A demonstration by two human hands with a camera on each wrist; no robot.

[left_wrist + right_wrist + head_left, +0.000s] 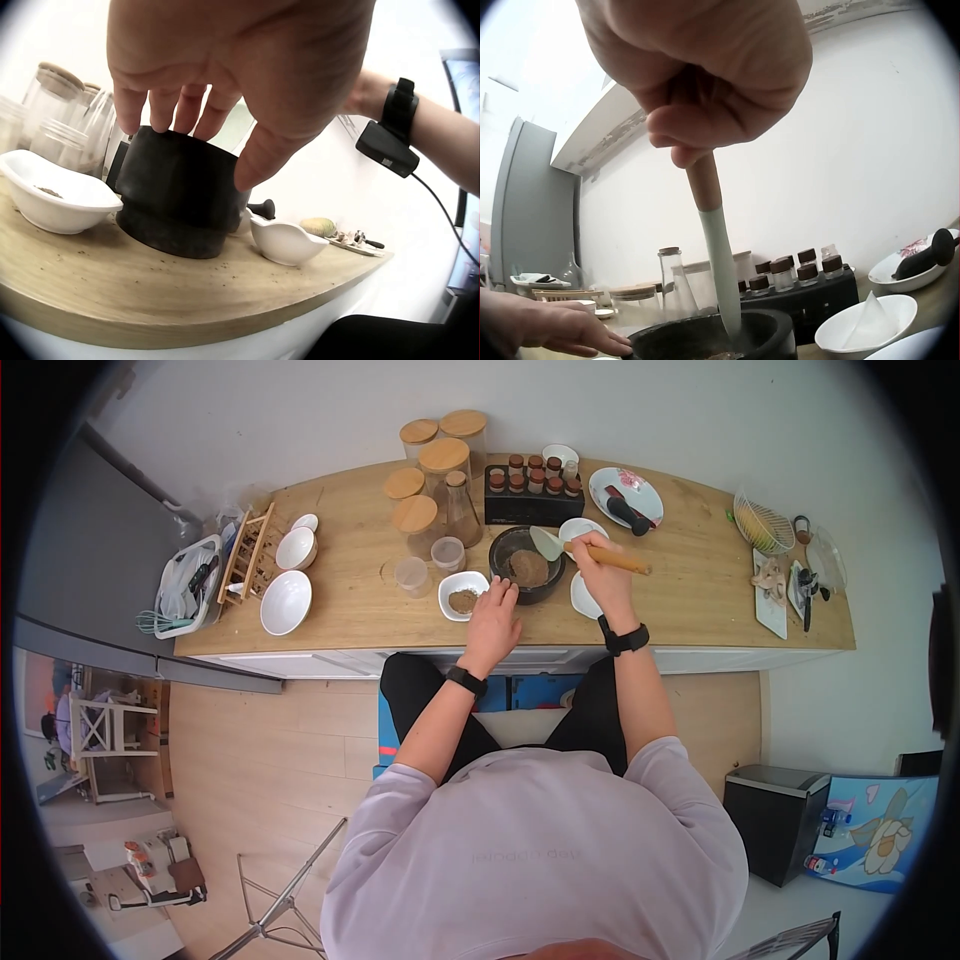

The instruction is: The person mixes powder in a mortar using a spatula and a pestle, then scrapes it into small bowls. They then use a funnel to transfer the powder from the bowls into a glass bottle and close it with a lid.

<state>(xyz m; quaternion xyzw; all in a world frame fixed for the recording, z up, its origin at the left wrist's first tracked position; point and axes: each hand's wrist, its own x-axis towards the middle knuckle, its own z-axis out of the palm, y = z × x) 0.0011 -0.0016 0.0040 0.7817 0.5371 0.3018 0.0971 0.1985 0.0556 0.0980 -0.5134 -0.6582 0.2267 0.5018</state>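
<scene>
A spatula with a pale green head (546, 544) and wooden handle (622, 559) is gripped by my right hand (605, 578). The head dips into a black mortar (176, 187), with brown ground powder (528, 568) inside. In the right wrist view, the spatula (721, 262) stands nearly upright against the inside wall. My left hand (495, 625) rests its extended fingers on the mortar's left rim, with the thumb apart from them on the near side. Left of the mortar, a white bowl (451, 603) holds some brown grounds (463, 600).
Small white bowls (586, 600) stand right of the mortar. Behind it are a black rack (525, 511) of spice jars and wooden-lidded canisters (415, 515). A floral plate (645, 488) carries a black pestle-like tool (626, 515). Bits of spilled grounds dot the counter (112, 281).
</scene>
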